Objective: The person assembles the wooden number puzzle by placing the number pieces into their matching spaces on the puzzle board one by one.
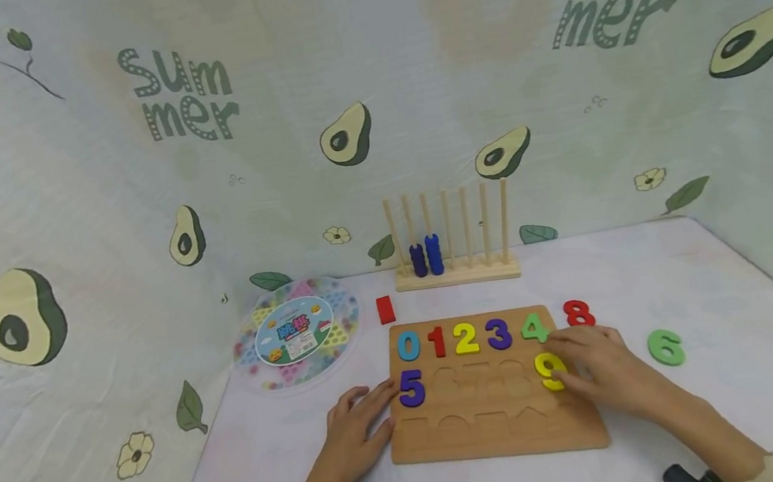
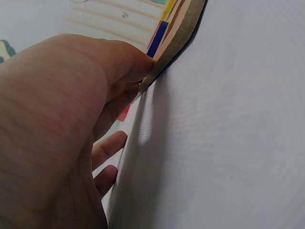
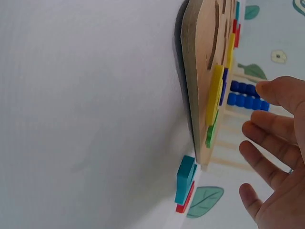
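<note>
I note a round plastic game box (image 1: pixel 291 335) at the far left of the tabletop (image 1: pixel 733 392), with a small red block (image 1: pixel 385 309) just right of it. My left hand (image 1: pixel 351 436) rests at the left edge of the wooden number board (image 1: pixel 498 439); its fingers (image 1: pixel 369 403) lie relaxed and slightly spread, tips touching the board beside the purple 5 (image 1: pixel 411 389). The board sits near the middle of the tabletop. Its far row holds 0 to 4; three number slots in the middle row stand unfilled. Behind the board is a wooden peg rack (image 1: pixel 456 269) carrying blue rings (image 1: pixel 427 256). My right hand (image 1: pixel 605 375) lies over the board's right part, fingers (image 3: pixel 267 129) straight and spread, touching the yellow 9 (image 1: pixel 549 371) seated in its slot. A red 8 (image 1: pixel 578 314) lies just off the board's far right corner. A green 6 (image 1: pixel 666 347) lies further right, apart.
</note>
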